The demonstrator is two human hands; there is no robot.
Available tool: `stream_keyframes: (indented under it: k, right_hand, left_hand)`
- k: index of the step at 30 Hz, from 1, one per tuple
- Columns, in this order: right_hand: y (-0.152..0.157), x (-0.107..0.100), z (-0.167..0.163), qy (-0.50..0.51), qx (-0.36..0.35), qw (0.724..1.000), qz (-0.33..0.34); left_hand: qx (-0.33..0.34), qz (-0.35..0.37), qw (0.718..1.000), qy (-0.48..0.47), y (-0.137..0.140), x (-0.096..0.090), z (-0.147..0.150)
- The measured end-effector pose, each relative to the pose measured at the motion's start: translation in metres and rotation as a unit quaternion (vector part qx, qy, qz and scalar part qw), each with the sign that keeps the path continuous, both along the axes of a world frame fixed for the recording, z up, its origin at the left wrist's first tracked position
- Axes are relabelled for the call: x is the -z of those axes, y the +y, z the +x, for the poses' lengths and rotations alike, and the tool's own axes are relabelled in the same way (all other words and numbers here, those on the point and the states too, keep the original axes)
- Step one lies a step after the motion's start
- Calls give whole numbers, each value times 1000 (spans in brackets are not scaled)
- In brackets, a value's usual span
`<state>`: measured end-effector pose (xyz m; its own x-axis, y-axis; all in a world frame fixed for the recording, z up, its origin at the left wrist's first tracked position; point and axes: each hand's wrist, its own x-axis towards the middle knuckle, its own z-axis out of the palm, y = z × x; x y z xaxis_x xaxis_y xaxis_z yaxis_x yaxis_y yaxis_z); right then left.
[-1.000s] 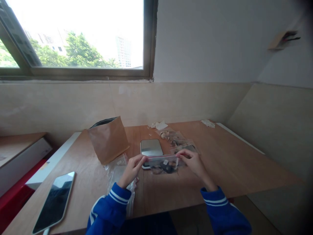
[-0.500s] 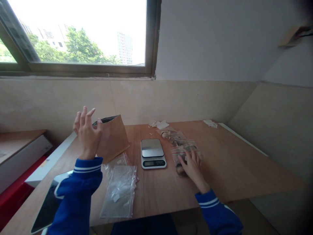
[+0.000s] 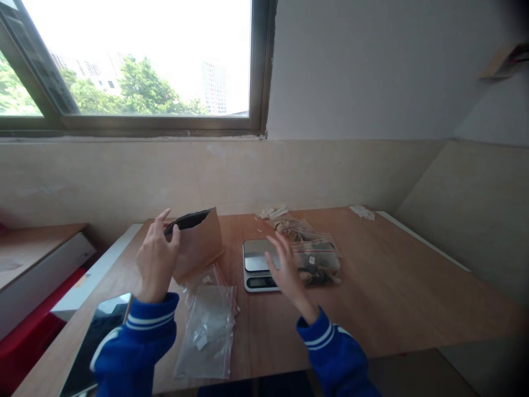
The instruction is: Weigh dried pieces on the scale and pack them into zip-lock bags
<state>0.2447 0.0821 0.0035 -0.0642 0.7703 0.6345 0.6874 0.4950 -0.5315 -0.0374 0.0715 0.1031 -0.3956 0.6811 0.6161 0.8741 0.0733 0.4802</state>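
My left hand is open beside a brown paper bag with a dark lining, its mouth gaping. Whether the fingers touch the bag's rim I cannot tell. Above the right part of a kitchen scale, my right hand has its fingers spread and holds nothing. The scale's metal plate carries nothing that I can see; the hand hides its right side. To the right lie several clear zip bags with brownish dried pieces inside. Flat clear zip bags are stacked at the front, below the paper bag.
A tablet lies at the table's left edge. White scraps and a crumpled white piece are near the back wall. A red object stands left of the wooden table.
My right hand has left the filled zip bags and moved left over the scale. My left hand has lowered toward the paper bag's mouth. The view has shifted slightly.
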Motion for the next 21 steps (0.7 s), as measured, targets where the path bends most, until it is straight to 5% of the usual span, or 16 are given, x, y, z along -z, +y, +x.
stream_keyframes:
  k: [3, 5, 8, 11, 17, 21]
  right_hand:
    - [-34, -44, -60, -33, -220, 973, 65]
    - [-46, -57, -87, -77, -282, 949, 121]
    - [-52, -48, -106, -102, -239, 956, 138]
    - [-64, -28, -108, -112, -204, 968, 93]
    - [-70, -25, -112, -179, -101, 969, -136]
    - [-23, -17, -132, -169, -194, 955, -145]
  left_hand:
    - [42, -96, 994, -9, -26, -3, 8]
    - [105, -142, 984, -27, -39, -2, 10]
    - [152, -148, 975, -66, -52, 6, 9]
    - [120, -106, 980, -117, -60, 17, 8]
    - [123, -96, 976, -153, -76, 40, 20]
    - [107, -88, 980, -143, -90, 52, 37]
